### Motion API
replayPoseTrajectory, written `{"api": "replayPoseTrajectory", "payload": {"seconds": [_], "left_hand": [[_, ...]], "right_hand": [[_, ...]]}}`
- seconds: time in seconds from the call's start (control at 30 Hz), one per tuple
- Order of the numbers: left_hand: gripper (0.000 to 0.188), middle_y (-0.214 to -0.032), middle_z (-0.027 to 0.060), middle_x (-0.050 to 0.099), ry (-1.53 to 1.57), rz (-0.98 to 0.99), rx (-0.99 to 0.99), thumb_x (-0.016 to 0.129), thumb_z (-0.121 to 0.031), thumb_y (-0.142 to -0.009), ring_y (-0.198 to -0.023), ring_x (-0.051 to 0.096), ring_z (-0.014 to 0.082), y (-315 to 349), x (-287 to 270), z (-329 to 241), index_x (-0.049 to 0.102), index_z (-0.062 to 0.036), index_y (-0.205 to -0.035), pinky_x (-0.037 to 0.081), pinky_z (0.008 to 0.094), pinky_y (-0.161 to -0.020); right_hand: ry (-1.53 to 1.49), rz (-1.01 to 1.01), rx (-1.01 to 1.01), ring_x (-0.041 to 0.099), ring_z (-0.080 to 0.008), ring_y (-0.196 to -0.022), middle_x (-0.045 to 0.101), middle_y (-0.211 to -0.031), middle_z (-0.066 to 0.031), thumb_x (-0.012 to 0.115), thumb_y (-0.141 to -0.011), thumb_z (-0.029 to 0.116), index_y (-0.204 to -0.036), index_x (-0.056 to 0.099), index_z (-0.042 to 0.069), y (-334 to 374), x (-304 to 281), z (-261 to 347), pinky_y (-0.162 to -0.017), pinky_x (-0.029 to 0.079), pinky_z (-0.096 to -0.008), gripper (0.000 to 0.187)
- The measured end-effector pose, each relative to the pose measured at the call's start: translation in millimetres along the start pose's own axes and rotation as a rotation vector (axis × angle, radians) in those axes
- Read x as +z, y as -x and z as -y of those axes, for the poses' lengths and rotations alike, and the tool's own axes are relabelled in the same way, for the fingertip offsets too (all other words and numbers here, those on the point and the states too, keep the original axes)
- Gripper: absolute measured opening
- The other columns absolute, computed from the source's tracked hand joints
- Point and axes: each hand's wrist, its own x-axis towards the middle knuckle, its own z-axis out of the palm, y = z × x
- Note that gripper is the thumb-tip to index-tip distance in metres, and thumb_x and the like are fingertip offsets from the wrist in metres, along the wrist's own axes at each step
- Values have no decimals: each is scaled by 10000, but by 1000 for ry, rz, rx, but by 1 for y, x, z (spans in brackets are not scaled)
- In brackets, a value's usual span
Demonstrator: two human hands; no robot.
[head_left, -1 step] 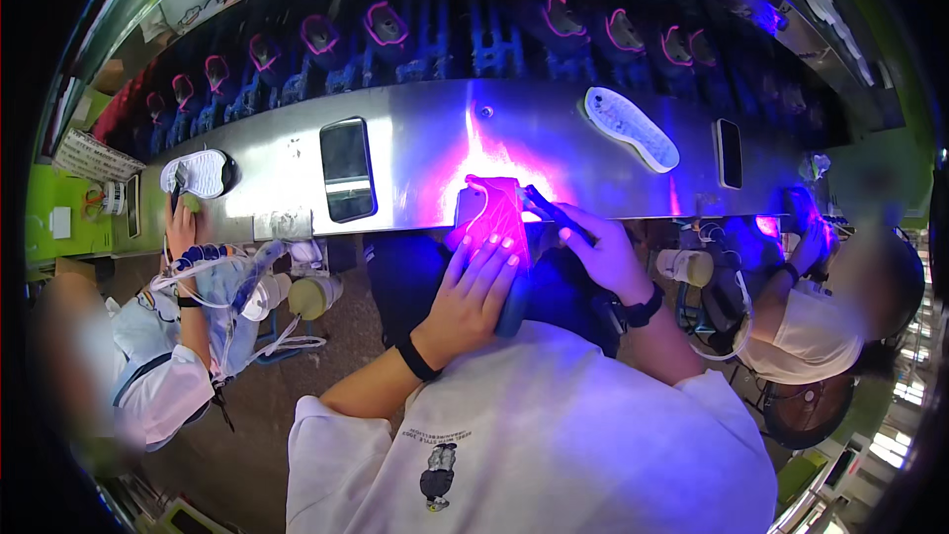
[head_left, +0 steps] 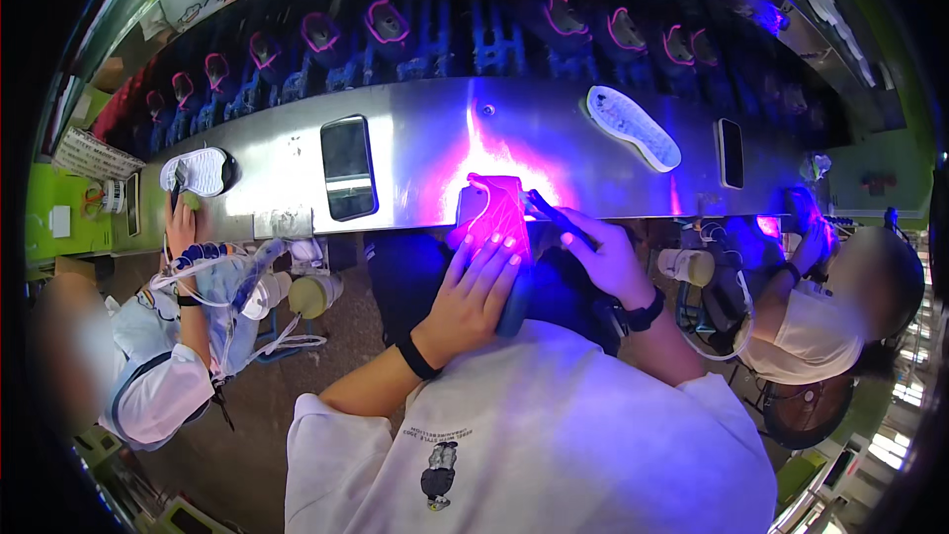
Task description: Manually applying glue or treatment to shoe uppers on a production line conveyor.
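Note:
Under bright pink and violet light at the table's near edge is a shoe upper, with a pale line curving along its left side. My left hand grips its near part, fingers laid across the top and the thumb hidden. In my right hand is a slim dark-handled tool, pinched between thumb and fingers. Its tip points at the upper's right edge; glare hides the tip's shape and whether it touches.
A white shoe sole and two phones lie on the metal table. Behind runs a dark rack with several pink-outlined shoes. Co-workers sit on both sides; the left one's hand is at another sole.

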Motion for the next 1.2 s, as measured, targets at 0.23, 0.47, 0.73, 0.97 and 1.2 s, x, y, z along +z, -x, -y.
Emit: {"api": "replayPoseTrajectory", "payload": {"seconds": [0.23, 0.47, 0.73, 0.97, 1.2], "left_hand": [[507, -1426, 244, 547, -21, 22, 60, 591, -138, -901, -1344, 534, 377, -7, -5, 4, 529, 57, -1364, 333, 586, -1164], [495, -1423, 238, 553, -61, 54, 113, 582, -129, -897, -1339, 540, 363, -9, -7, 4, 543, 62, -1352, 339, 575, -1165], [528, -1410, 245, 553, -48, 57, 32, 588, -140, -885, -1346, 529, 369, -20, -12, -8, 532, 72, -1365, 309, 577, -1172], [765, -1356, 261, 564, -67, 71, -27, 784, -281, -773, -1329, 529, 392, -46, -17, -30, 493, 86, -1377, 311, 596, -1170], [769, -1353, 238, 575, -117, 86, -100, 804, -286, -752, -1329, 536, 373, -76, -15, -53, 503, 70, -1365, 301, 571, -1184]], "right_hand": [[-22, 165, 138, 673, -159, -1059, 716, -1232, -127, 652, -982, 108, -1389, 592, 14, 47, -10, 18, -955, 518, -320, 422], [14, 35, 55, 657, -129, -1031, 729, -1169, -99, 628, -1005, 123, -1391, 587, 3, 6, -11, 5, -953, 509, -303, 407], [-204, 158, 255, 609, -91, -876, 692, -981, -45, 624, -1006, 110, -1419, 565, -4, 54, -17, 31, -854, 514, -285, 433], [-206, 128, 218, 601, -100, -843, 661, -1026, -38, 617, -1000, 95, -1470, 520, 22, 75, -28, 22, -802, 506, -270, 485], [-228, 54, 195, 622, -94, -824, 671, -894, -17, 631, -990, 87, -1434, 565, 34, 87, -40, 33, -806, 519, -277, 452]]}}
